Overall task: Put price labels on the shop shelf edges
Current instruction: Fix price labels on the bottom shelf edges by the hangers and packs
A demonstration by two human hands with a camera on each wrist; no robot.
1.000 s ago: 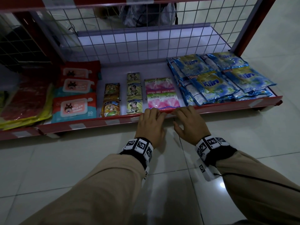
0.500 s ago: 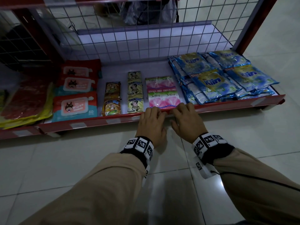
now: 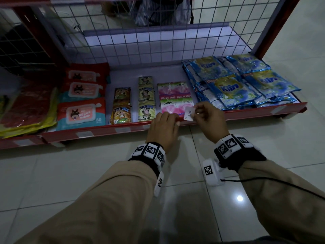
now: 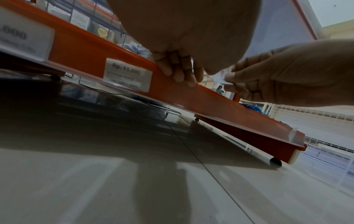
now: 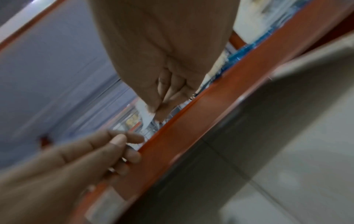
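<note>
At the bottom shelf's red edge, the left hand curls its fingers over the rail, the right hand just beside it pinches a small white price label above the edge, with pink packets lying behind.

We see a small white paper price label just above the shelf edge, a smooth red-orange strip with a clear glossy plastic cover over the labels already in it. Behind that edge lie shiny foil-like detergent sachets and glossy plastic wipes packs, backed by a white-coated wire grid. Below the edge, the pale floor tiles look polished and reflective, and our sleeves are matt tan cloth.
</note>
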